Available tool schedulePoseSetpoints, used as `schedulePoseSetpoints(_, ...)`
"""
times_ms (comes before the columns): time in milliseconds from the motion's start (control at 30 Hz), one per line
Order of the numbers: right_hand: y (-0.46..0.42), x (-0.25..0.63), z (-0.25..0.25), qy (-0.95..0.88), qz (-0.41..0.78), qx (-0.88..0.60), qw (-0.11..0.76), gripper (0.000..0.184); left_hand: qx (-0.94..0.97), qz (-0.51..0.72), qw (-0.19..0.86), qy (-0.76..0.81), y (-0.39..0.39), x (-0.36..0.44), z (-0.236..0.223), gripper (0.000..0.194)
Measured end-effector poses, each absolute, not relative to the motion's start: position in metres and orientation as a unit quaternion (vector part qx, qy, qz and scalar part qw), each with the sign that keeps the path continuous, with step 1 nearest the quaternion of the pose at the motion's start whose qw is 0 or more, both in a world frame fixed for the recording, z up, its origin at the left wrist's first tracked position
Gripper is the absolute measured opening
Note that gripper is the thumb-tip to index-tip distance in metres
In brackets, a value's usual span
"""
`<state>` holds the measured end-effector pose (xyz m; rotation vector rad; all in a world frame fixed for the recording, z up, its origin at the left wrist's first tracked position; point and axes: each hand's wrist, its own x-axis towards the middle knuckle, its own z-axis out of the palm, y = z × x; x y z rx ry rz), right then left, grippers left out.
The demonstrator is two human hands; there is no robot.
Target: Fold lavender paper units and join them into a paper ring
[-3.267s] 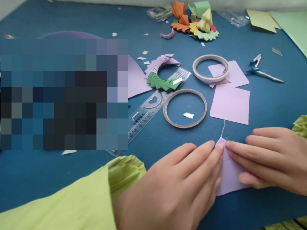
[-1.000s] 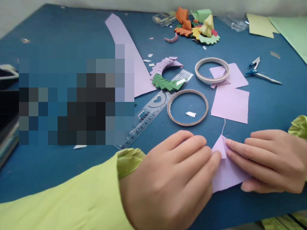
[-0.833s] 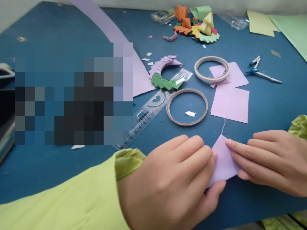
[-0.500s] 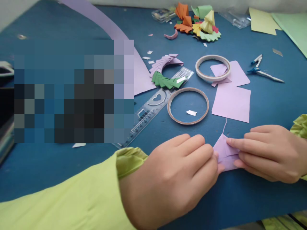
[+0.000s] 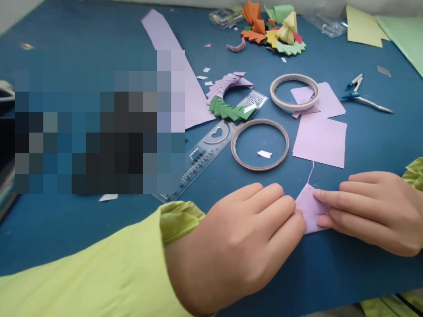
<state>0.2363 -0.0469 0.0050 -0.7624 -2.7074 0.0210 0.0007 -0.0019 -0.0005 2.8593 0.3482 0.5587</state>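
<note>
A small folded lilac paper piece (image 5: pixel 309 210) lies on the blue table (image 5: pixel 363 141) near the front edge. My left hand (image 5: pixel 244 242) presses its curled fingertips on the piece's left edge. My right hand (image 5: pixel 373 211) pins the right side, fingers together and flat on top. Most of the piece is hidden under both hands. A thin lilac sliver (image 5: pixel 310 172) points up from its tip.
Beyond the hands lie a lilac paper square (image 5: pixel 320 140), two tape rings (image 5: pixel 259 144) (image 5: pixel 294 91), a clear ruler (image 5: pixel 211 149), a half-ring of folded lilac and green pieces (image 5: pixel 229 99), a compass (image 5: pixel 363 94), a coloured paper heap (image 5: pixel 274 31) and a long lilac strip (image 5: pixel 178 66).
The lilac piece has been folded up from its lower edge into a smaller shape. My left fingers curled in and my right hand slid left over it.
</note>
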Motion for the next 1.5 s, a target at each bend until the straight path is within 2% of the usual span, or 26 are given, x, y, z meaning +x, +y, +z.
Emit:
schedulePoseSetpoints(200, -0.047, 0.237, 0.005, -0.953, 0.007, -0.255, 0.162, 0.015, 0.962, 0.244, 0.071, 0.1, -0.016, 0.0, 0.001, 0.042)
schedulePoseSetpoints(333, -0.052, 0.238, 0.005, -0.953, 0.009, -0.258, 0.156, 0.025, 0.96, 0.255, 0.058, 0.102, -0.024, -0.002, 0.0, 0.043)
schedulePoseSetpoints(467, -0.059, 0.24, 0.004, -0.958, -0.039, -0.24, 0.151, 0.016, 0.961, 0.249, 0.061, 0.101, -0.024, -0.002, -0.002, 0.046)
schedulePoseSetpoints(633, -0.065, 0.24, 0.006, -0.964, -0.108, -0.201, 0.136, 0.019, 0.962, 0.246, 0.062, 0.101, -0.022, -0.001, -0.002, 0.046)
schedulePoseSetpoints(833, -0.062, 0.232, 0.012, -0.961, -0.123, -0.197, 0.15, 0.018, 0.969, 0.221, 0.05, 0.102, -0.023, -0.003, 0.001, 0.044)
schedulePoseSetpoints(1067, -0.061, 0.232, 0.01, -0.963, -0.114, -0.186, 0.155, 0.024, 0.975, 0.179, 0.08, 0.109, -0.023, 0.0, 0.001, 0.038)
schedulePoseSetpoints(1200, -0.062, 0.231, 0.012, -0.956, -0.08, -0.231, 0.165, 0.017, 0.983, 0.141, 0.087, 0.084, -0.015, -0.003, 0.007, 0.031)
schedulePoseSetpoints(1333, -0.058, 0.234, 0.012, -0.964, -0.085, -0.179, 0.177, 0.018, 0.979, 0.109, 0.152, 0.081, -0.001, -0.01, 0.014, 0.034)
schedulePoseSetpoints(1500, -0.055, 0.236, 0.009, -0.959, -0.025, -0.212, 0.187, 0.026, 0.964, 0.073, 0.226, 0.118, 0.009, -0.012, 0.017, 0.029)
